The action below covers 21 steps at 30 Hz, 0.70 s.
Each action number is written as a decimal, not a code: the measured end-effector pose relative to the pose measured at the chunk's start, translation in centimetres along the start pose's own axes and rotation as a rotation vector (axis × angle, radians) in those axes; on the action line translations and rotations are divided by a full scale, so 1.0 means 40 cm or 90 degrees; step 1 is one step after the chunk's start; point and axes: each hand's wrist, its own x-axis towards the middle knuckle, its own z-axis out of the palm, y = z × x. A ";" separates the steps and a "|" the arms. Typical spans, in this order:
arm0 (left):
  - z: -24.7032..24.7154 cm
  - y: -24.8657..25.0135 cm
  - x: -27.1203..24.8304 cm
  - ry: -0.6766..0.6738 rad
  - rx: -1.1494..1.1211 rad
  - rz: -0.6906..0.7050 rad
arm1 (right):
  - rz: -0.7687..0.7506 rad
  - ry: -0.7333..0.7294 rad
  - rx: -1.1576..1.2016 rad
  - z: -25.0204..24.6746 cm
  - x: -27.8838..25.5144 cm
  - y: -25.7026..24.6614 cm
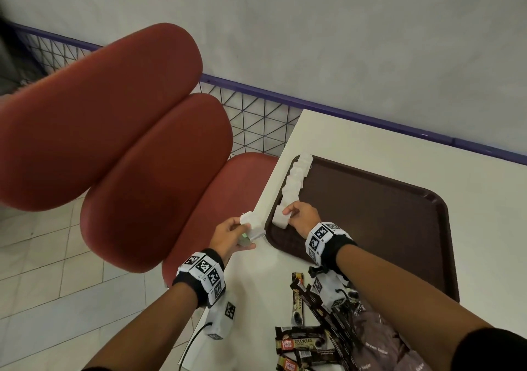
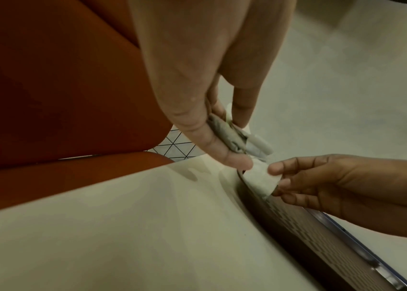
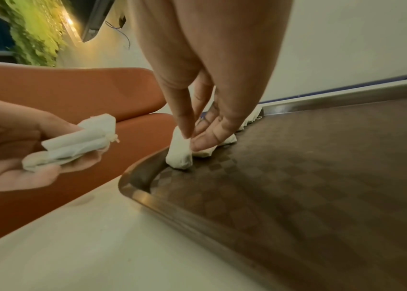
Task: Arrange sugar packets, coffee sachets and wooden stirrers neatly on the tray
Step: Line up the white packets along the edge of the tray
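A dark brown tray (image 1: 385, 216) lies on the white table. Several white sugar packets (image 1: 295, 181) stand in a row along its left rim. My right hand (image 1: 299, 213) pinches one white packet (image 3: 179, 151) at the near end of that row, inside the tray's near-left corner (image 3: 142, 173). My left hand (image 1: 231, 233) hovers just left of the tray over the table edge and grips a small bundle of white packets (image 3: 77, 141), seen close up as the bundle (image 2: 237, 141) in the left wrist view. Dark coffee sachets (image 1: 305, 342) lie in a heap near me.
Red padded seats (image 1: 137, 153) stand left of the table, close to my left hand. A purple wire rail (image 1: 256, 114) runs behind them against a grey wall. The white table (image 1: 356, 136) extends beyond the tray. Brown sugar packets (image 1: 376, 345) lie under my right forearm.
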 end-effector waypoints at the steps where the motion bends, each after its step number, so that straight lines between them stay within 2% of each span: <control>1: 0.000 0.000 0.001 0.001 -0.001 -0.001 | 0.004 0.008 -0.016 0.002 0.003 0.002; 13: 0.017 0.011 0.001 -0.001 0.071 0.023 | -0.025 -0.026 -0.131 -0.014 -0.018 0.011; 17: 0.025 0.019 -0.003 -0.009 0.087 0.037 | -0.058 -0.016 -0.070 -0.032 -0.040 -0.004; 21: 0.036 0.021 -0.007 -0.017 0.093 0.041 | -0.128 -0.083 -0.015 -0.041 -0.062 -0.017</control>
